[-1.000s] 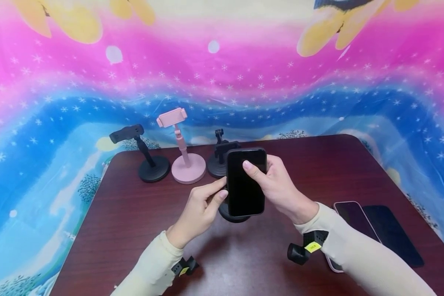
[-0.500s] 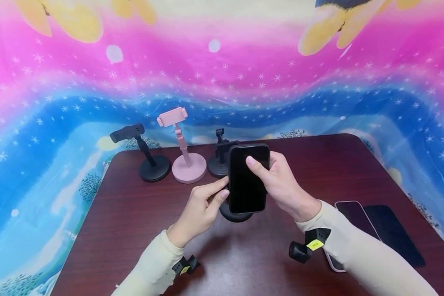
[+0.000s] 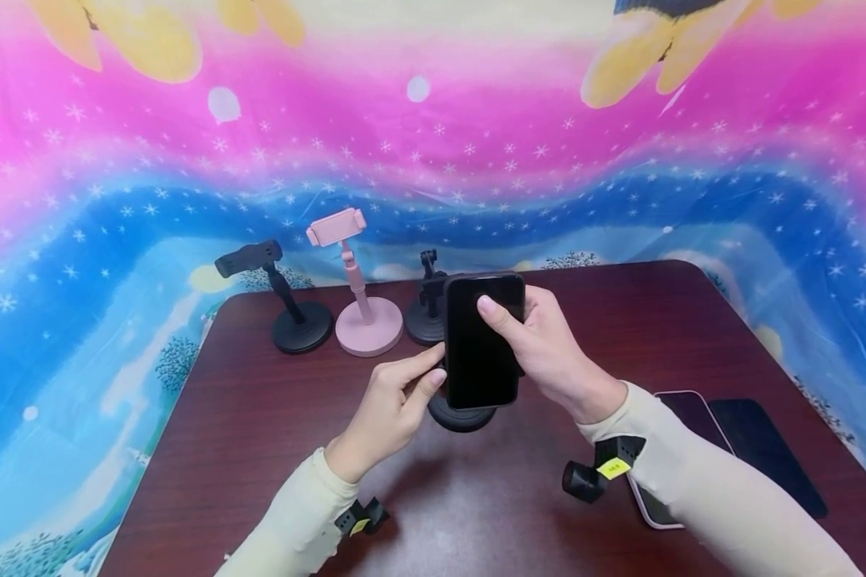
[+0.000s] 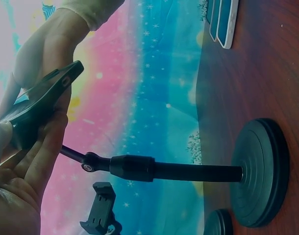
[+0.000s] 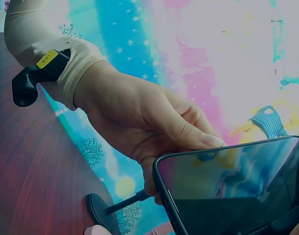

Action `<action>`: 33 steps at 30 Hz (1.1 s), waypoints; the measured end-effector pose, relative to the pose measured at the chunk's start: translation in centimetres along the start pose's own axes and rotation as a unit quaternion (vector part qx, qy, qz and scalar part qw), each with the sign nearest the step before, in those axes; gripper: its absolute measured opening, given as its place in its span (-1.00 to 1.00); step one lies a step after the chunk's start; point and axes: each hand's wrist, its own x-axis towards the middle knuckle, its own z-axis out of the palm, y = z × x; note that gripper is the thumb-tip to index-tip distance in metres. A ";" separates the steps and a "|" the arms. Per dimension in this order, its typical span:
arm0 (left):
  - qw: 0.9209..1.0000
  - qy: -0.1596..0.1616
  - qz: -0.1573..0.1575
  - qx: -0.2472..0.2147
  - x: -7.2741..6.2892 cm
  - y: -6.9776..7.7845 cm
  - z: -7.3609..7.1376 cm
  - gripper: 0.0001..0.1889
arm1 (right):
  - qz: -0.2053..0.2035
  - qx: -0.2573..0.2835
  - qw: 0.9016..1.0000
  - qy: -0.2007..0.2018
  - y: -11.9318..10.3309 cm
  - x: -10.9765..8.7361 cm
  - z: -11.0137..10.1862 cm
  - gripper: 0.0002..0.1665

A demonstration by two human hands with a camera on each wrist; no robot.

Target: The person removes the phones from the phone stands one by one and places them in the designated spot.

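My right hand (image 3: 552, 353) holds a black smartphone (image 3: 482, 361) upright, thumb across its dark screen and fingers behind. Directly behind the phone is a black phone stand; its round base (image 3: 462, 413) shows below, and its pole (image 4: 198, 171) and joint appear in the left wrist view. At the phone's left edge, my left hand (image 3: 382, 409) pinches the top of that stand with thumb and index finger. The clamp there is hidden by phone and fingers. From the right wrist, the left thumb (image 5: 208, 140) lies right at the phone's edge (image 5: 161, 186).
Behind, in a row, stand a black phone stand (image 3: 299, 327), a pink one (image 3: 368, 328) and another black one (image 3: 424, 324), partly covered by the phone. Two more phones, one light-rimmed (image 3: 693, 413) and one dark (image 3: 765, 457), lie at the right, by the right sleeve.
The phone and my right hand have risen slightly in the head view, after a small shift to the right. My left hand and the stand's base have stayed nearly still.
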 end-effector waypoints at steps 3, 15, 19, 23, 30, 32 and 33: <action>1.000 0.001 0.000 -0.004 0.0 -0.1 0.1 -0.62 | -0.001 -0.003 1.000 0.000 -0.2 0.1 0.0 -0.66; 1.000 0.006 -0.003 -0.006 0.0 0.1 0.1 -0.61 | -0.011 -0.003 1.000 0.008 -0.8 0.6 0.1 -0.65; 1.000 0.007 -0.004 -0.012 0.0 0.1 0.2 -0.61 | -0.009 0.000 1.000 0.013 -0.8 0.6 0.1 -0.64; 1.000 0.009 -0.007 -0.016 -0.1 0.0 0.3 -0.62 | -0.014 -0.002 1.000 0.021 -0.8 0.7 0.1 -0.65; 1.000 0.005 -0.014 -0.026 -0.2 0.0 0.3 -0.62 | -0.034 -0.001 0.999 0.035 -1.0 1.1 0.1 -0.70; 0.999 0.005 -0.016 -0.029 -0.2 0.0 0.3 -0.62 | -0.038 0.000 0.999 0.035 -1.1 1.2 0.2 -0.72; 0.999 0.006 -0.015 -0.030 -0.2 0.0 0.3 -0.62 | -0.039 0.001 0.999 0.035 -1.1 1.2 0.2 -0.72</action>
